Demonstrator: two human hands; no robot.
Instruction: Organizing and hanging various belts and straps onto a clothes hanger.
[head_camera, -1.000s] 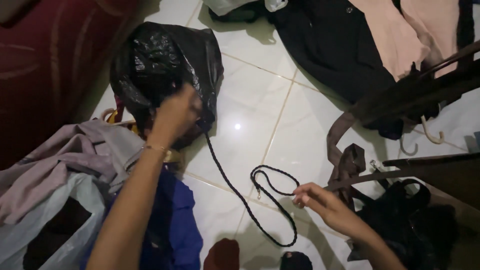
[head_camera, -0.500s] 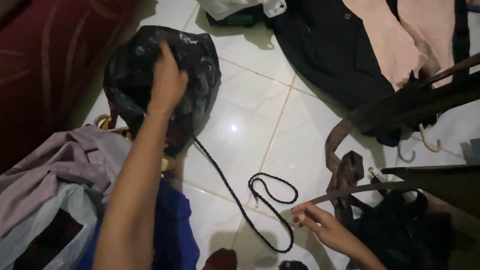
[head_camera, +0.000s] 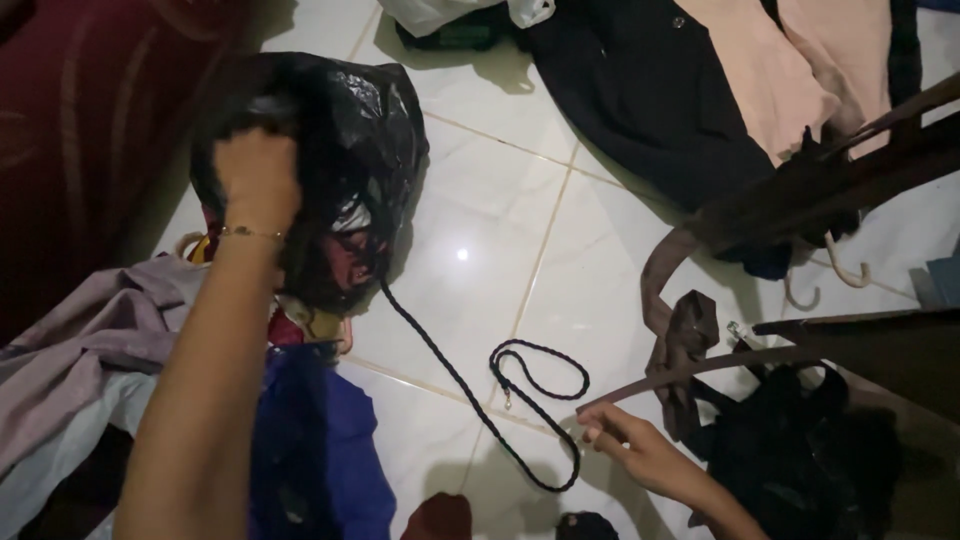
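Observation:
My left hand (head_camera: 257, 177) grips the edge of a black plastic bag (head_camera: 340, 140) on the white tiled floor; a thin bracelet circles that wrist. Reddish items show inside the bag's mouth. A dark braided cord (head_camera: 470, 385) runs out of the bag across the tiles and ends in a loop with a small metal clasp. My right hand (head_camera: 625, 447) rests low near the end of that loop, fingers loosely curled, touching the cord or just beside it; I cannot tell which.
A pile of mauve cloth (head_camera: 80, 340), a white plastic bag and blue fabric (head_camera: 320, 450) lies at the left. Dark and pink garments (head_camera: 720, 90) spread at the top right. Brown straps (head_camera: 680, 340), a black bag (head_camera: 790, 450) and dark wooden furniture (head_camera: 860, 170) stand at the right.
My left hand has shifted left along the black bag, from its middle to its left rim, pulling the mouth wider. My right hand has drifted slightly lower by the cord loop.

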